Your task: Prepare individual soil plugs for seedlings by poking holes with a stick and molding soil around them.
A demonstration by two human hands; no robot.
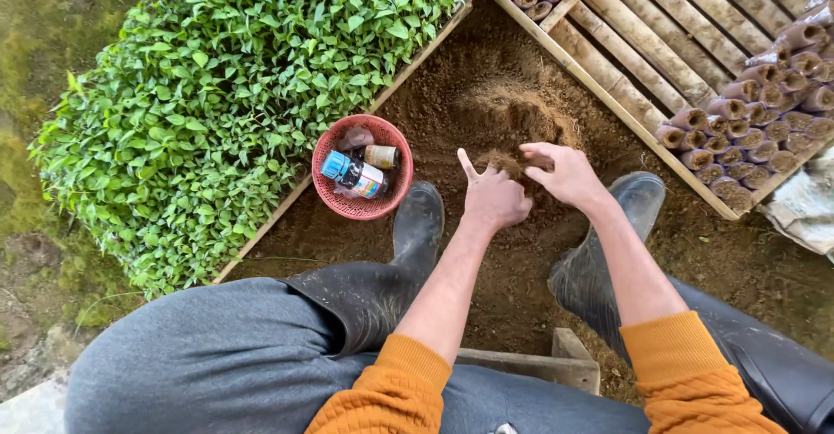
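Observation:
My left hand (493, 198) is curled around a small lump of brown soil (509, 165), with one finger sticking up. Whether a small bag surrounds the lump is hidden by the fingers. My right hand (566, 173) reaches in from the right, its bent fingers spread and its fingertips resting on top of the same lump. Both hands hover just in front of a loose soil heap (512, 112) on the ground. My orange sleeves and dark rubber boots (419, 221) frame the spot.
A red basket (327, 192) with small bottles sits left of my hands. A wooden-edged bed of green seedlings (234, 95) fills the left. A slatted wooden rack (660, 43) holds several soil-filled tubes (764, 112) at right. A wooden block (556, 360) lies between my legs.

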